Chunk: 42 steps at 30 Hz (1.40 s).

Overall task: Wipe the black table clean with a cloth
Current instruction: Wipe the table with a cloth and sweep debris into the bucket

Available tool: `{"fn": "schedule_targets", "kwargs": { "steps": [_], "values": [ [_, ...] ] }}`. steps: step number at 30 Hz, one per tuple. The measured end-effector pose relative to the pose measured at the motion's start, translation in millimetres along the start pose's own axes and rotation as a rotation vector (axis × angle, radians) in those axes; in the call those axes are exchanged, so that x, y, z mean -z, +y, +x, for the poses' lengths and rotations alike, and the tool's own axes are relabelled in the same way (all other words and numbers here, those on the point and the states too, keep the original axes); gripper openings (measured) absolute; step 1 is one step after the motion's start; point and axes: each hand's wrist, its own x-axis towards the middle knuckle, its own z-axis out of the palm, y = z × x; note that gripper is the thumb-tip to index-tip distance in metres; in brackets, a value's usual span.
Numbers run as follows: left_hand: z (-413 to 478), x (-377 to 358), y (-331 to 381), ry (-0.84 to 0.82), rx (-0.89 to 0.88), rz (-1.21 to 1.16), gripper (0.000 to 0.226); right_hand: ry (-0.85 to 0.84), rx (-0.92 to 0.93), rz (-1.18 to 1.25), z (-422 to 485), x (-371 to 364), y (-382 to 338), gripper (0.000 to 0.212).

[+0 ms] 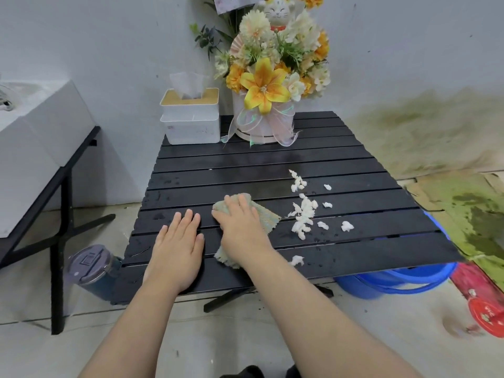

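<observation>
black slatted table (341, 156) stands against a pale wall, with a tissue box (190, 118) and flower bouquet (275, 77) at its far edge. near the front, the right hand (240, 225) presses flat, fingers straight, on a greenish cloth (266, 215) just left of scattered white scraps (302, 214). the left hand (178, 246) rests flat on the slats, holding nothing.

Bright, even light with soft shadows; wide-angle edges bend, seemingly smeared right.

My right grip (240, 227) covers much of the cloth (266, 218); bench (245, 159) hides part of the blue basin (381, 285); cat figurine (276, 12) cut off up top.
</observation>
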Motion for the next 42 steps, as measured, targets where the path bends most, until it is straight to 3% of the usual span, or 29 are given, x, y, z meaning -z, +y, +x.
{"fn": "schedule_targets", "kwargs": {
  "steps": [3,7,11,14,17,19,24,27,29,31,34,38,42],
  "values": [
    [-0.5,2.4,1.1,-0.019,0.007,-0.001,0.051,0.03,-0.069,-0.017,9.5,16.3,40.0,0.053],
    [-0.5,13.4,2.5,-0.087,0.014,-0.041,0.05,0.168,-0.137,0.193,6.7,52.3,73.5,0.05],
    [-24.3,18.2,16.5,0.021,0.021,-0.085,0.049,0.226,0.128,0.268,-26.4,77.4,49.5,0.048],
    [-47.5,4.0,28.8,0.042,0.068,-0.121,0.049,0.093,0.335,0.246,-73.4,44.3,32.5,0.054],
    [-50.4,-9.1,28.6,0.065,0.066,-0.004,0.051,-0.002,0.429,0.058,-98.8,20.7,40.5,0.06],
    [-46.9,-10.5,27.6,0.069,0.079,0.015,0.051,0.045,0.403,0.079,-90.0,22.1,64.9,0.055],
    [-46.4,-12.0,29.5,0.052,0.092,0.074,0.052,0.129,0.092,0.09,-70.6,42.2,141.9,0.044],
    [-46.4,-12.0,30.8,0.047,0.098,0.086,0.052,0.23,-0.073,0.118,-67.3,55.2,142.0,0.046],
    [-45.9,-12.1,30.7,0.056,0.097,0.086,0.052,0.26,-0.042,0.14,-68.6,61.0,112.6,0.053],
    [-45.5,-12.3,30.0,0.063,0.092,0.086,0.052,0.169,0.075,0.122,-72.6,55.3,75.5,0.061],
    [-45.8,-13.3,27.4,0.069,0.09,0.078,0.051,0.062,0.207,0.036,-76.1,30.0,43.7,0.044],
    [-45.7,-13.0,27.3,0.06,0.091,0.087,0.051,0.08,0.171,0.091,-72.0,26.3,86.2,0.038],
    [-43.1,-4.9,34.8,0.042,0.134,0.001,0.049,0.124,-0.003,0.153,-71.3,47.6,145.0,0.038]
  ]
}}
